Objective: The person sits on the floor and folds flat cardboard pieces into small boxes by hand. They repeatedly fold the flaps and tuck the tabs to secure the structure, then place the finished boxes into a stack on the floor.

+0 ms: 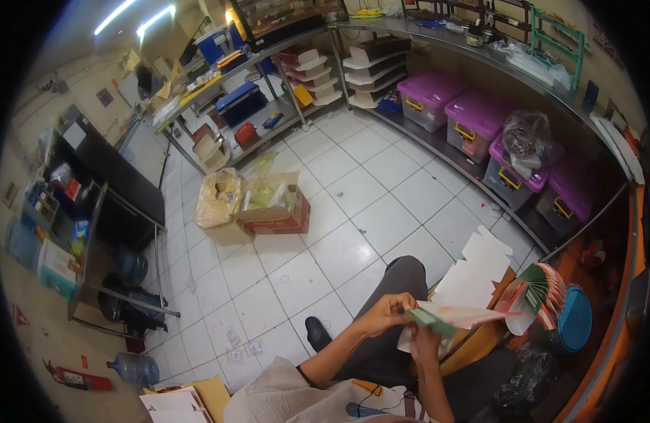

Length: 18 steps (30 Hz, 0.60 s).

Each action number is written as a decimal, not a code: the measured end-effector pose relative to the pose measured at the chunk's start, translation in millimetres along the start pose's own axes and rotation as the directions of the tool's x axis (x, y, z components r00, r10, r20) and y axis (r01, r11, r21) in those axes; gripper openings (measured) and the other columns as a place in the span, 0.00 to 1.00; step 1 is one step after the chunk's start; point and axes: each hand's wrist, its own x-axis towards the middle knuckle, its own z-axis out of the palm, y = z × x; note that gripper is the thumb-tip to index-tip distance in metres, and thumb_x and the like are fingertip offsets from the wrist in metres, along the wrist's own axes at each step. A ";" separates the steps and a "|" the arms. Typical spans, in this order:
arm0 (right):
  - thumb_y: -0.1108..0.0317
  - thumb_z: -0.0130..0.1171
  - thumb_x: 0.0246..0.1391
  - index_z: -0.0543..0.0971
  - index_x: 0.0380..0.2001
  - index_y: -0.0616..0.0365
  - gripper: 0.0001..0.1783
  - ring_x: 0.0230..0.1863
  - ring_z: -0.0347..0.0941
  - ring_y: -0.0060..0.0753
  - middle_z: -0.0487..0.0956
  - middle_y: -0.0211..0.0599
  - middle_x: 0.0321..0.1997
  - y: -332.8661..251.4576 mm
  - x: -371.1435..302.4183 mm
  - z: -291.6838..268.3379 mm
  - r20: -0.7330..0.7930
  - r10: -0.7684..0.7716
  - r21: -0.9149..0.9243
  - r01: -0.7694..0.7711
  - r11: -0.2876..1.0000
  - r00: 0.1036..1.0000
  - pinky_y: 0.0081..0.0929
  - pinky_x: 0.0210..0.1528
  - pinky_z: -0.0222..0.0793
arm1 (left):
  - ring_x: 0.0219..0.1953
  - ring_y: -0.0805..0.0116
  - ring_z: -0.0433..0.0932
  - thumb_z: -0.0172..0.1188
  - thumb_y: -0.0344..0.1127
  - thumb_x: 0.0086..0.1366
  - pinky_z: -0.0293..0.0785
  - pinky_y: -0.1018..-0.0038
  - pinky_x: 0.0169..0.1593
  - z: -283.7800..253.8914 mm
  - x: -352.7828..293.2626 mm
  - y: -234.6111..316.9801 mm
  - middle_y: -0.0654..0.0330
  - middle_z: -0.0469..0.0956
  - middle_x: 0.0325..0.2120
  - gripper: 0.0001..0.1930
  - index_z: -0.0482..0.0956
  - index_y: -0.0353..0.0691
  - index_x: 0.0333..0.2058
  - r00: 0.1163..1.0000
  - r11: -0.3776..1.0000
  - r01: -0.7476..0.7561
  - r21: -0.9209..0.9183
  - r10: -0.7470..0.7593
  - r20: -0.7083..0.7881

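Green-and-white carton [448, 319] is maybe being folded over the lap [381, 356], left hand [390, 314] pinching its edge, right hand [425, 344] holding from below; the next bend is probably needing a firm push.

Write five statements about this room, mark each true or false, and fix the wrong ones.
1. The left hand grips the printed card. True.
2. The storage bin lids are green. False: they are purple.
3. The fire extinguisher is red. True.
4. The open cardboard box stands on a shelf. False: it stands on the tiled floor.
5. A clear plastic bag lies atop one bin. True.
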 end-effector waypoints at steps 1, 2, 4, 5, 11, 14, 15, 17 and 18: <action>0.74 0.53 0.53 0.70 0.38 0.62 0.08 0.28 0.67 0.18 0.73 0.30 0.32 15.6 2.8 -11.6 -0.062 -0.021 -0.022 0.020 1.000 0.998 0.18 0.28 0.65 | 0.36 0.76 0.69 0.58 0.21 0.53 0.71 0.81 0.34 1.2 -0.2 0.0 0.61 0.67 0.33 0.07 0.68 0.36 0.23 1.000 0.999 0.002 0.034 -0.002 0.018; 0.74 0.52 0.54 0.70 0.37 0.62 0.08 0.27 0.67 0.18 0.73 0.30 0.31 20.5 2.6 -11.2 -0.127 -0.038 -0.045 0.032 0.998 0.991 0.18 0.28 0.64 | 0.36 0.76 0.69 0.58 0.22 0.53 0.71 0.81 0.33 0.5 -1.2 -1.0 0.62 0.67 0.33 0.07 0.68 0.36 0.23 1.000 0.996 0.024 0.083 -0.024 -0.002; 0.73 0.52 0.54 0.70 0.37 0.62 0.07 0.28 0.67 0.19 0.72 0.31 0.32 21.0 3.6 -12.7 -0.061 -0.024 -0.175 0.013 0.985 0.998 0.19 0.29 0.65 | 0.35 0.76 0.70 0.58 0.23 0.54 0.71 0.82 0.31 -0.8 -2.2 -2.7 0.62 0.68 0.33 0.07 0.68 0.36 0.24 0.997 0.981 0.070 0.179 -0.063 -0.044; 0.74 0.52 0.53 0.70 0.36 0.62 0.07 0.28 0.67 0.20 0.72 0.32 0.32 12.6 6.0 -11.3 0.020 0.026 -0.222 -0.021 0.975 0.999 0.19 0.29 0.65 | 0.34 0.76 0.70 0.58 0.24 0.55 0.71 0.81 0.32 2.7 -4.3 -1.0 0.62 0.68 0.33 0.06 0.69 0.35 0.26 0.988 0.981 0.111 0.158 -0.091 -0.126; 0.80 0.57 0.45 0.69 0.46 0.61 0.21 0.32 0.68 0.22 0.71 0.35 0.37 -37.4 -14.3 9.2 0.231 -0.081 -0.676 0.220 0.703 0.970 0.17 0.34 0.66 | 0.34 0.79 0.68 0.54 0.31 0.60 0.67 0.80 0.42 -1.8 -3.7 -10.0 0.64 0.69 0.31 0.09 0.72 0.34 0.38 0.943 0.942 0.130 0.308 -0.022 -0.332; 0.77 0.59 0.45 0.68 0.47 0.62 0.23 0.40 0.68 0.25 0.71 0.36 0.38 -61.0 -15.4 5.5 -0.006 -0.536 -0.775 0.334 0.536 0.844 0.21 0.42 0.64 | 0.38 0.78 0.69 0.54 0.27 0.57 0.67 0.80 0.42 -23.6 -9.5 -3.6 0.63 0.71 0.33 0.10 0.73 0.33 0.38 0.952 0.865 0.124 0.486 0.034 -0.303; 0.76 0.60 0.44 0.68 0.47 0.63 0.23 0.40 0.68 0.26 0.72 0.36 0.38 -69.7 -7.8 -6.8 -0.039 -0.635 -0.854 0.304 0.421 0.771 0.21 0.43 0.64 | 0.40 0.75 0.69 0.53 0.25 0.54 0.66 0.79 0.43 -26.7 -12.6 4.9 0.61 0.71 0.37 0.12 0.74 0.31 0.39 0.972 0.880 0.103 0.464 0.010 -0.235; 0.75 0.60 0.45 0.68 0.47 0.64 0.24 0.41 0.68 0.27 0.72 0.36 0.38 -79.1 -0.2 -22.5 -0.117 -0.593 -0.804 0.275 0.528 0.797 0.23 0.45 0.63 | 0.40 0.73 0.69 0.54 0.24 0.53 0.66 0.77 0.44 -16.0 -16.4 16.8 0.59 0.71 0.38 0.13 0.74 0.30 0.39 0.992 0.891 0.088 0.445 -0.036 -0.124; 0.74 0.60 0.45 0.68 0.47 0.64 0.23 0.41 0.68 0.27 0.72 0.36 0.38 -81.2 0.9 -26.9 -0.137 -0.434 -0.646 0.253 0.721 0.890 0.23 0.45 0.63 | 0.41 0.72 0.69 0.55 0.24 0.52 0.66 0.76 0.44 -12.1 -17.6 19.5 0.58 0.71 0.39 0.13 0.74 0.30 0.38 0.996 0.896 0.084 0.435 -0.060 -0.069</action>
